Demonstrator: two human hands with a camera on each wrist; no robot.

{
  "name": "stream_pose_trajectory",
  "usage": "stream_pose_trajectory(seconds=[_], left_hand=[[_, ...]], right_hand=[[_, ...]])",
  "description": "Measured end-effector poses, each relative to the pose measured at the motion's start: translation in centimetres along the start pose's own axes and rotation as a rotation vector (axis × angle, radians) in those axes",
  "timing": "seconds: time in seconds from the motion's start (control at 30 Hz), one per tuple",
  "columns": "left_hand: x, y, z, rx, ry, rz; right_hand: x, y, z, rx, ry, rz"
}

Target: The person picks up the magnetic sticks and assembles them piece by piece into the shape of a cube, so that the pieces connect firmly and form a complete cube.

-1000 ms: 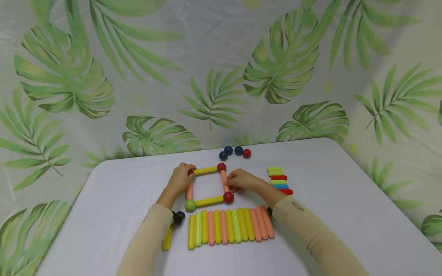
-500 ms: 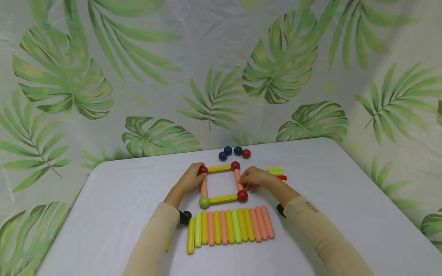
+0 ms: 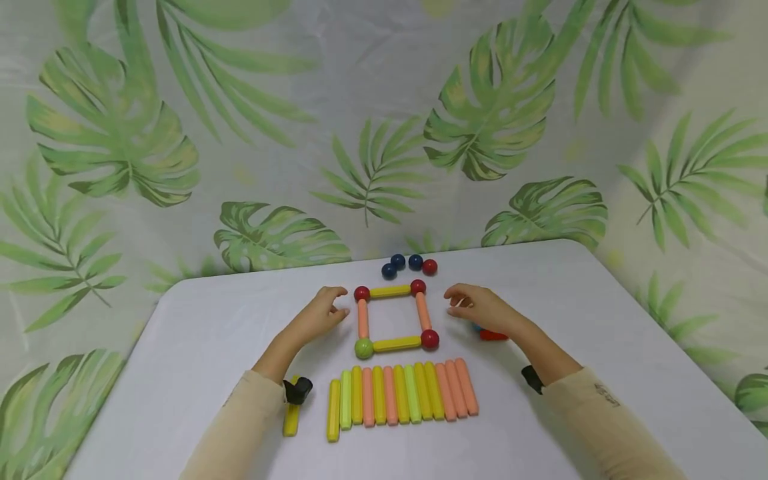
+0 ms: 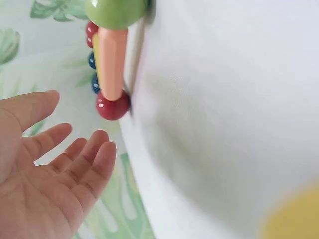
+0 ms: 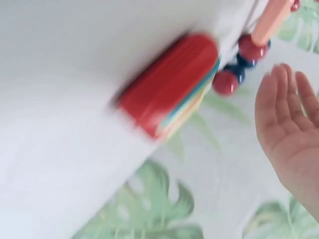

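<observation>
The fingers [image 4: 75, 164] of our left hand [image 3: 318, 313] are lying straight and slightly apart, holding nothing, and the fingers [image 5: 291, 94] of our right hand [image 3: 483, 310] are likewise relaxed and apart, gripping nothing; both hands are hovering just beside the square frame [image 3: 393, 319], one at each side, not touching it. Working outward from us, we are noting a lone yellow stick [image 3: 291, 417] under the left sleeve, then a row of loose sticks [image 3: 402, 395] lying side by side on the white table [image 3: 600, 347], then the frame just beyond that row. The frame is lying flat and is showing two yellow sticks, two orange sticks, a green ball [image 3: 363, 347] at the near left corner and red balls at the other three. We are judging it to be light, rigid plastic, smooth and somewhat slippery, with joints that are likely parting under a twist; we are therefore advising a hold on two opposite sticks, or on the corner balls, and keeping it level. Behind the right hand a small stack of coloured sticks [image 5: 167, 92] is partly hidden. Farthest off, three loose balls [image 3: 409, 265], two blue and one red, are resting near the table's far edge.
</observation>
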State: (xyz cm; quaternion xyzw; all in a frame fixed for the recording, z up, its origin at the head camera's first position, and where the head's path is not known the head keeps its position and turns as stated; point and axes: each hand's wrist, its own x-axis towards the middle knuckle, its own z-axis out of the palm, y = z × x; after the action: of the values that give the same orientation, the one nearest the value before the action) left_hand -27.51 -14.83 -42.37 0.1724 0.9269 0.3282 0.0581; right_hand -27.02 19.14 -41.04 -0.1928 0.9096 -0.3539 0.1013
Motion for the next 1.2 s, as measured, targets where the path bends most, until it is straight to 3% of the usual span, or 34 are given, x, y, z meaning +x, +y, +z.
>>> stream_pose_trajectory(seconds=[0.1,0.23,0.33,0.5,0.67,0.83,0.97,1.2], left_hand=[[-2.6,0.5,-0.5,0.036,-0.026,0.033],[-6.1,1.4,-0.1,0.046,-0.073,-0.009],[-8.3,1.9,0.7,0.046,-0.080,-0.049],[-10.9,1.9,2.2,0.051,-0.105,-0.041],[-11.7,1.6,2.8,-0.014,-0.171,-0.053],[-11.9,1.7,2.6,-0.090,-0.227,-0.082],[-12.0,1.7,2.2,-0.168,-0.264,-0.104],[-12.1,1.5,1.7,-0.396,-0.283,-0.155]], right_hand=[[-2.7,1.0,-1.2,-0.109,0.050,-0.063],[-5.3,2.7,-1.6,-0.192,0.041,-0.057],[-6.3,3.5,-1.5,-0.217,0.039,-0.053],[-6.6,4.2,-0.9,-0.236,0.040,-0.027],[-6.5,4.5,-0.5,-0.283,0.002,0.066],[-6.5,4.2,-0.4,-0.300,-0.027,0.120],[-6.3,3.6,-0.5,-0.258,0.022,0.059],[-4.2,1.3,0.6,-0.049,0.100,-0.042]])
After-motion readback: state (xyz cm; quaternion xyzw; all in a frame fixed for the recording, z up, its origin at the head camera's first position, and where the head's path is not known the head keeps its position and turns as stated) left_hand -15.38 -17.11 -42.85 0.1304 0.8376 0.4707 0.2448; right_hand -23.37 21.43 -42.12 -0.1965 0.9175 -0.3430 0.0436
